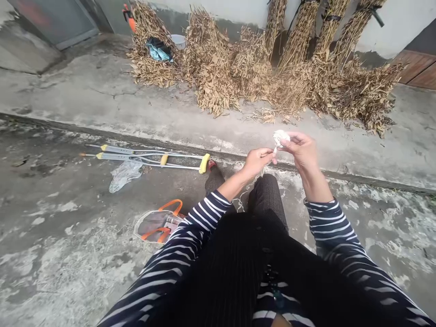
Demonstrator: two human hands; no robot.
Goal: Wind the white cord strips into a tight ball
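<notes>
1. Possibly the white wad (pixel 279 138) drops if the right hand's (pixel 300 152) pinch loosens, or the trailing white string (pixel 241 202) snags on the dark trousers (pixel 267 195).
2. I see both forearms raised from striped sleeves (pixel 327 222), hands close together, the wad held between them above the lap.
3. Right fingers are narrow, pinching the wad; the left hand (pixel 257 162) looks narrow, but I cannot tell what it holds.

Right, on my feed now: a matt white bundle (pixel 280 139), soft and papery-looking. Over on the floor, crutches (pixel 146 156), smooth dull metal tubing with a yellow plastic grip (pixel 204 163). There's a clear plastic bag (pixel 153 225), a matt cloth sleeve (pixel 327 222), and rough, worn concrete (pixel 68 254).
</notes>
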